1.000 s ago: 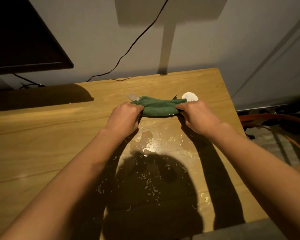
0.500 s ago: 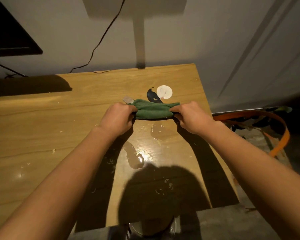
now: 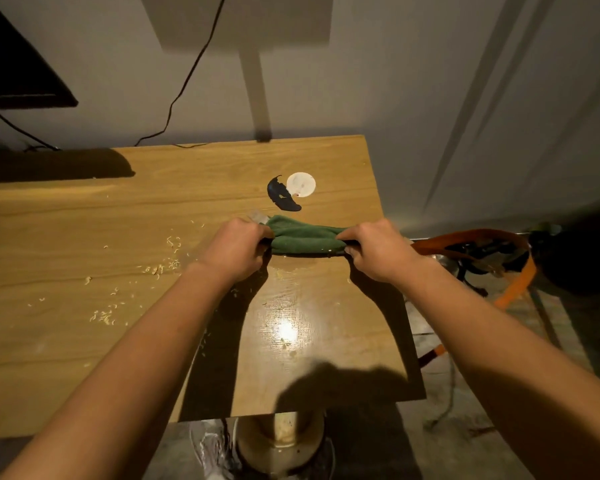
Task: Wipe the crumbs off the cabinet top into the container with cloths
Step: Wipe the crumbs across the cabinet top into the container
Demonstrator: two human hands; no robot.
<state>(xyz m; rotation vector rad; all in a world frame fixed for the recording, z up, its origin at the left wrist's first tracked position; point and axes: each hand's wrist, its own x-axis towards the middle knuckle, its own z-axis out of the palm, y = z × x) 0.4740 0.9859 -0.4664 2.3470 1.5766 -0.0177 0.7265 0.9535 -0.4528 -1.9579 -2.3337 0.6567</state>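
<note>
A folded green cloth (image 3: 303, 236) lies on the wooden cabinet top (image 3: 84, 209), stretched between my two hands. My left hand (image 3: 238, 247) grips its left end and my right hand (image 3: 378, 249) grips its right end. Pale crumbs (image 3: 160, 268) are scattered on the wood to the left of my left arm, with a few more along the cloth's near edge. A round container (image 3: 281, 441) stands on the floor just below the cabinet's front edge, partly hidden by that edge.
A white disc (image 3: 301, 184) and a dark smear (image 3: 280, 197) sit behind the cloth. A dark screen (image 3: 14, 74) hangs at the upper left with a cable down the wall. Orange straps (image 3: 482, 237) lie on the floor to the right.
Both hands have drawn the cloth toward the front edge over the crumbs. The view has shifted back, so the container below the edge and the crumbs on the left now show.
</note>
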